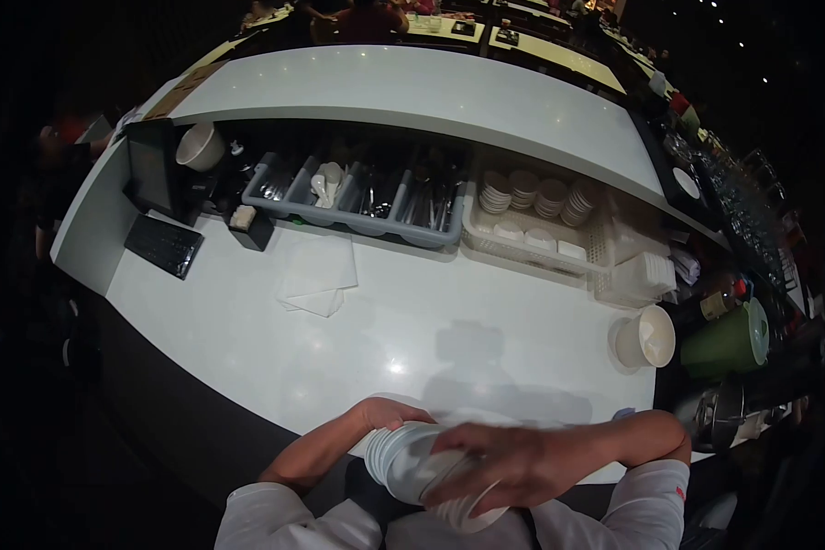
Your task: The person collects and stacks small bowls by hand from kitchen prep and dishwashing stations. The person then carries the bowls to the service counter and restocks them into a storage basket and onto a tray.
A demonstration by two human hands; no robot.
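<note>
Close to my body, at the counter's near edge, is a stack of white bowls or tubs (403, 458), tilted on its side. My left hand (396, 414) is closed round the far side of the stack, its fingers partly hidden behind it. Over the right end of the stack, my right hand (486, 463) is blurred by motion and bent round a smaller white stack of cups or lids (467, 509). Folded white napkins (319, 275) lie on the white counter (385, 339) farther ahead.
A grey cutlery tray (357, 206) and a cream basket of small white dishes (532, 215) stand under the raised shelf (412, 87). At the right are a white tub (646, 337) and a green pitcher (724, 344). A black folder (163, 244) lies left.
</note>
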